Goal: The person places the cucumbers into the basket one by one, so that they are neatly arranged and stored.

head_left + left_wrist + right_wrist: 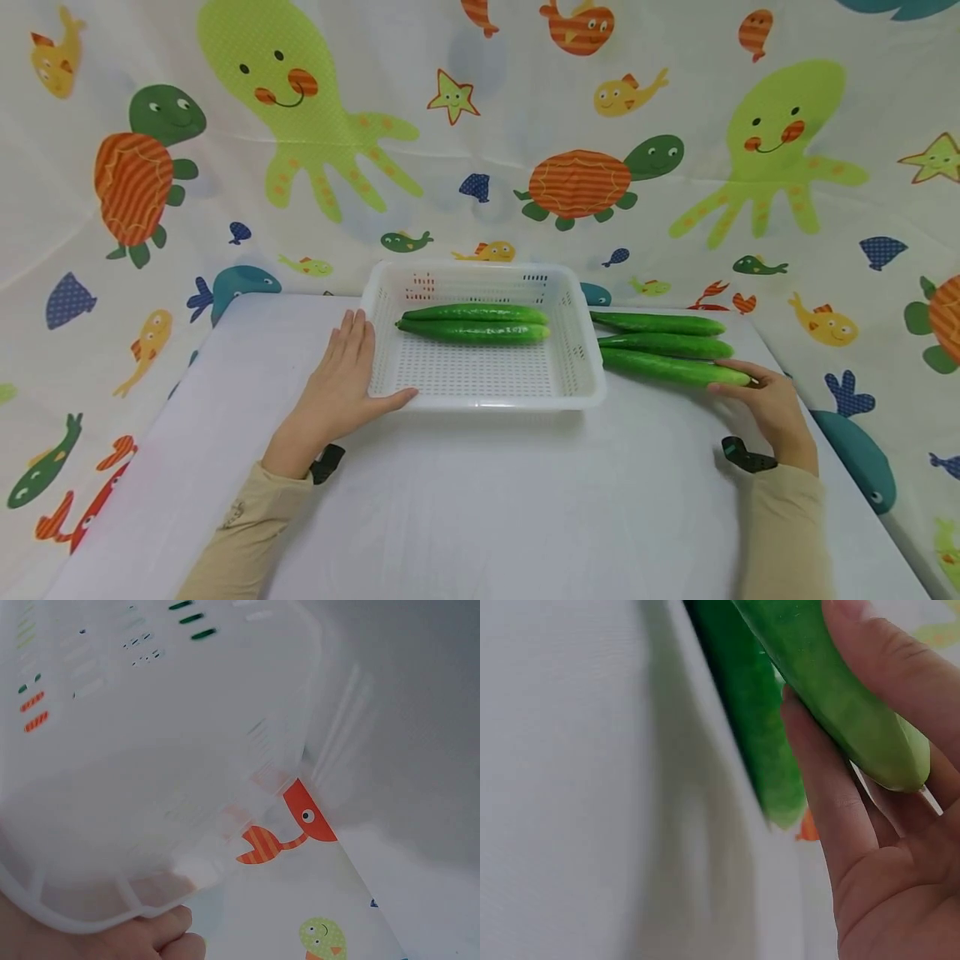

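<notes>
The nearest cucumber (667, 367) of a row of three lay to the right of the white basket (480, 404), and the right hand (776, 408) was grasping its pale right end between thumb and fingers. Two other cucumbers (663, 344) lay just behind it. Inside the basket, in its far half, rested a pair of cucumbers (476, 332), side by side. The left hand (337, 379) was not clenched; its fingers were straight against the basket's left side. All stood on a white counter (525, 508), before a cloth (465, 150) printed with sea animals.
</notes>
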